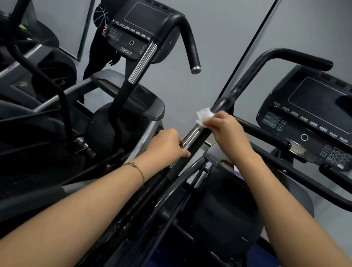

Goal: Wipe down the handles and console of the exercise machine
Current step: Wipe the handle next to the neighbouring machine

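the long black handle (240,85) of the machine runs up the middle, from 6 o'clock toward 1 o'clock, with a chrome strip (189,136) on it near the centre. the left hand (167,144) is wrapped round the handle at the lower part of that strip, fingers curled tight about the bar. just above it, toward 1 o'clock, the right hand (226,130) pinches a small crumpled white wipe (204,115) between thumb and fingertips and holds it against the handle where the chrome ends. the two hands are near each other but apart. the machine's console (320,115) sits off at 3 o'clock, its screen dark, a keypad below, well apart from the wipe. a thin gold bracelet (138,170) circles the left wrist. at 11 o'clock stands a second console (145,26) with its own handles, and beside it a black basketball-player silhouette (111,6) on the grey wall.
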Motion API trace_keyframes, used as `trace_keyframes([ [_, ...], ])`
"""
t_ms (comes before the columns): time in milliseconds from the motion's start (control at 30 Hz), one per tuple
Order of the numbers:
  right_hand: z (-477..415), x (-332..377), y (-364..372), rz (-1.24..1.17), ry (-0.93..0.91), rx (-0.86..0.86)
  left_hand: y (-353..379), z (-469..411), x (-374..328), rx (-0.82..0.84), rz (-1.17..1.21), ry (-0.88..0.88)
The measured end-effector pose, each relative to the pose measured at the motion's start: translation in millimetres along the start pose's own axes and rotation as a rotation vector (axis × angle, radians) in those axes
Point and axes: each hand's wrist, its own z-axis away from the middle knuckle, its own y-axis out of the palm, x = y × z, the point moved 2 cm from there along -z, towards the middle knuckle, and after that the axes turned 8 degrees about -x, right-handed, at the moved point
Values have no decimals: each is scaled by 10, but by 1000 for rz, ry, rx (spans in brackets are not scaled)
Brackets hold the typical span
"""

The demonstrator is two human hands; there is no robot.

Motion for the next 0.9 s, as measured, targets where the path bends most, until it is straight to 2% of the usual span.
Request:
trace_keyframes([
  [67,12,89,38,31,-74,14,-10,-9,-8,-2,5,-3],
  [167,195,217,147,-14,-217,121,-2,4,-25,3,-10,3],
  [333,71,71,73,-72,30,-14,-1,27,-43,-12,-41,4],
  [400,96,155,106,-39,5,-22,-10,29,-41,-7,-30,3],
  [533,407,259,137,-96,-183,122,-24,50,-8,13,-1,5],
  [600,360,213,55,-87,-145,160,-29,95,22,26,-5,-14],
  [767,115,190,36,-28,-19,73,-24,228,84,30,-92,-56],
  [800,152,227,79,-25,-39,79,-16,243,97,21,-89,-68],
  [900,422,368,197,-72,-250,157,-5,267,114,-5,-63,-106],
])
